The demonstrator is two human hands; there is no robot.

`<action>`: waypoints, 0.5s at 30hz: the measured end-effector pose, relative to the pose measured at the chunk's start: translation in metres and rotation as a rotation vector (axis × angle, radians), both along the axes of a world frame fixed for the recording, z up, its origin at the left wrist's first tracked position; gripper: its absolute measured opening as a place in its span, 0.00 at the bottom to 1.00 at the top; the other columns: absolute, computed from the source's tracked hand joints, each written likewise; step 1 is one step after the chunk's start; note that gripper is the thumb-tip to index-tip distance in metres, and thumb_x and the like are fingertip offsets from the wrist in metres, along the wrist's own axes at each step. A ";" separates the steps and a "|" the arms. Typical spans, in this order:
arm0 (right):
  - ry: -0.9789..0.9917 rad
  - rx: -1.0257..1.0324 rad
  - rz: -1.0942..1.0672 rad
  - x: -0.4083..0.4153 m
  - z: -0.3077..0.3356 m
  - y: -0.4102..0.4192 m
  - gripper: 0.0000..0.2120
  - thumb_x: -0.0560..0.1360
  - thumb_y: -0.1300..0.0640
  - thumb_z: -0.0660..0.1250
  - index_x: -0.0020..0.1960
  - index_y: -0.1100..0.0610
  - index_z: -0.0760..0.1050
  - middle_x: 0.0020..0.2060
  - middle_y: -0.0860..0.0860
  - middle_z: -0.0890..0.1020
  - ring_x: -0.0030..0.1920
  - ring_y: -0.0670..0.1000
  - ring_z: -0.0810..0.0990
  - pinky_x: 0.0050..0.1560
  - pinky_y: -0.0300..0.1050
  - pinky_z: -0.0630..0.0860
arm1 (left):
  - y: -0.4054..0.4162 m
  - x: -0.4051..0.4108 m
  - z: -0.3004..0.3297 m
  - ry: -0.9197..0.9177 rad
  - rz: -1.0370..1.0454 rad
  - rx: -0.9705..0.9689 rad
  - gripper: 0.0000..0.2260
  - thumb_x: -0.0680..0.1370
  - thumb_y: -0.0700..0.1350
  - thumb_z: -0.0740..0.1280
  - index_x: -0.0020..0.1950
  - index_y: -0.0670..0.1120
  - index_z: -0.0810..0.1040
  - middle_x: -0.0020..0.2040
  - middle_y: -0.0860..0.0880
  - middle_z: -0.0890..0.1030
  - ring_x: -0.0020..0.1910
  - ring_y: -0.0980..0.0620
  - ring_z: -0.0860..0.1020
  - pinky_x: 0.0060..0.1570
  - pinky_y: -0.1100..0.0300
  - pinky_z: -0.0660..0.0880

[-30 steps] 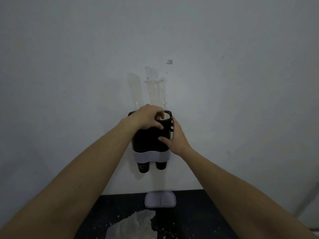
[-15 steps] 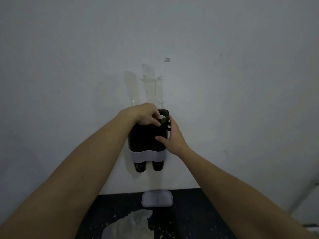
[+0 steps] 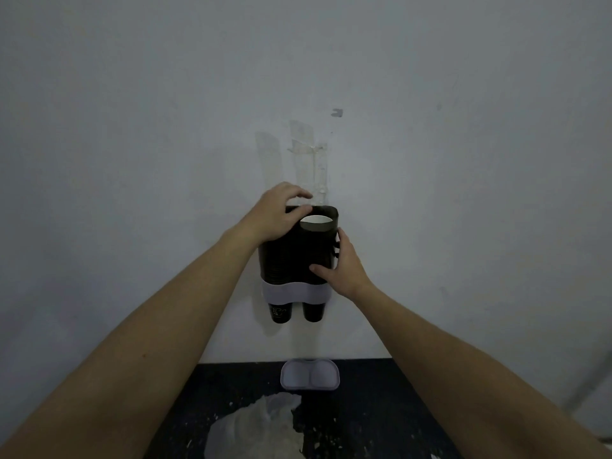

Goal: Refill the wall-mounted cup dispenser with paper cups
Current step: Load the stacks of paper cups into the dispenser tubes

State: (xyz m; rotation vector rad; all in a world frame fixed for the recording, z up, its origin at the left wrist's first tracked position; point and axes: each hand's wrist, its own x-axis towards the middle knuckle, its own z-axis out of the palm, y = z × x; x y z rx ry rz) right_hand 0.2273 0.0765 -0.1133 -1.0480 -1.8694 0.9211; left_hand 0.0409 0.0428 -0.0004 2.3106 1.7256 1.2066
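- Left hand [image 3: 280, 212] curls over the left black paper-cup stack [image 3: 278, 260].
- Right hand [image 3: 342, 271] grips the right black paper-cup stack [image 3: 318, 246] above the white plastic dispenser band [image 3: 284, 293].

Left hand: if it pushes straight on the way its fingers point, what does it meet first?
Probably the pale wall behind the black paper cup stacks; the left hand points over their tops. Depth is unclear.

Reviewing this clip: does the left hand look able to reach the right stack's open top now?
Probably yes. The left hand holds the left stack at its top, beside the right stack, whose mouth is uncovered; the right hand grips that stack lower down, clear of the mouth.
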 end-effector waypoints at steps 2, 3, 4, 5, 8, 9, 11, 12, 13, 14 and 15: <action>-0.022 -0.036 -0.009 0.001 -0.007 -0.002 0.49 0.71 0.57 0.79 0.81 0.56 0.52 0.74 0.57 0.67 0.75 0.58 0.67 0.73 0.58 0.68 | -0.004 -0.009 -0.005 -0.148 0.056 0.080 0.13 0.80 0.47 0.68 0.63 0.46 0.80 0.59 0.49 0.78 0.58 0.57 0.75 0.55 0.73 0.67; -0.038 -0.057 -0.012 0.001 -0.011 -0.003 0.51 0.71 0.57 0.79 0.82 0.57 0.50 0.76 0.57 0.66 0.76 0.58 0.66 0.74 0.59 0.67 | -0.006 -0.015 -0.009 -0.219 0.093 0.118 0.12 0.80 0.46 0.67 0.63 0.46 0.79 0.60 0.50 0.77 0.58 0.57 0.75 0.52 0.76 0.67; -0.053 -0.068 -0.011 0.001 -0.016 -0.004 0.51 0.71 0.56 0.79 0.82 0.58 0.50 0.76 0.57 0.65 0.76 0.58 0.65 0.74 0.57 0.67 | -0.008 -0.020 -0.013 -0.287 0.133 0.146 0.12 0.81 0.45 0.66 0.64 0.46 0.79 0.60 0.50 0.77 0.58 0.57 0.75 0.50 0.76 0.68; -0.059 -0.069 -0.007 0.002 -0.022 -0.005 0.50 0.70 0.56 0.80 0.81 0.59 0.51 0.76 0.57 0.66 0.75 0.58 0.66 0.72 0.54 0.69 | -0.011 -0.026 -0.018 -0.352 0.170 0.164 0.12 0.81 0.45 0.65 0.64 0.46 0.78 0.60 0.50 0.77 0.57 0.58 0.75 0.49 0.75 0.70; -0.061 -0.110 -0.016 0.001 -0.042 -0.006 0.49 0.70 0.57 0.80 0.80 0.59 0.53 0.74 0.57 0.68 0.74 0.58 0.68 0.64 0.47 0.72 | -0.017 -0.043 -0.044 -0.546 0.250 0.164 0.11 0.82 0.44 0.63 0.63 0.47 0.78 0.59 0.51 0.76 0.53 0.61 0.76 0.51 0.73 0.72; -0.066 -0.144 -0.023 0.001 -0.050 -0.007 0.51 0.70 0.57 0.80 0.81 0.60 0.51 0.76 0.57 0.66 0.75 0.58 0.66 0.66 0.47 0.71 | -0.019 -0.049 -0.056 -0.600 0.269 0.141 0.11 0.82 0.44 0.62 0.63 0.48 0.77 0.59 0.50 0.76 0.53 0.61 0.75 0.50 0.75 0.70; -0.068 -0.223 -0.030 0.000 -0.069 -0.006 0.55 0.70 0.58 0.80 0.82 0.60 0.46 0.79 0.58 0.61 0.77 0.58 0.62 0.71 0.50 0.68 | -0.022 -0.059 -0.087 -0.666 0.311 0.067 0.11 0.82 0.45 0.61 0.64 0.48 0.75 0.60 0.49 0.76 0.54 0.59 0.75 0.50 0.74 0.69; -0.067 -0.261 -0.035 0.000 -0.078 -0.006 0.55 0.70 0.58 0.80 0.82 0.59 0.44 0.80 0.58 0.59 0.78 0.58 0.61 0.74 0.53 0.66 | -0.023 -0.063 -0.103 -0.676 0.332 0.023 0.11 0.83 0.45 0.60 0.65 0.48 0.75 0.60 0.50 0.76 0.54 0.58 0.75 0.50 0.73 0.69; -0.071 -0.291 -0.044 -0.001 -0.087 -0.006 0.55 0.71 0.58 0.80 0.83 0.58 0.44 0.80 0.58 0.59 0.79 0.58 0.60 0.75 0.54 0.65 | -0.025 -0.066 -0.119 -0.682 0.353 -0.022 0.12 0.83 0.44 0.60 0.65 0.48 0.74 0.60 0.50 0.76 0.53 0.59 0.75 0.49 0.71 0.69; -0.083 -0.302 -0.053 -0.002 -0.096 -0.005 0.55 0.71 0.58 0.80 0.83 0.58 0.44 0.80 0.57 0.59 0.78 0.58 0.61 0.75 0.54 0.65 | -0.026 -0.068 -0.134 -0.688 0.375 -0.067 0.13 0.83 0.42 0.59 0.66 0.48 0.73 0.59 0.50 0.76 0.52 0.59 0.75 0.49 0.69 0.70; -0.093 -0.300 -0.058 -0.004 -0.105 -0.004 0.53 0.71 0.57 0.80 0.82 0.58 0.46 0.79 0.57 0.61 0.77 0.58 0.62 0.74 0.52 0.66 | -0.026 -0.069 -0.151 -0.689 0.397 -0.115 0.14 0.82 0.39 0.58 0.66 0.48 0.73 0.58 0.49 0.76 0.52 0.57 0.76 0.50 0.65 0.73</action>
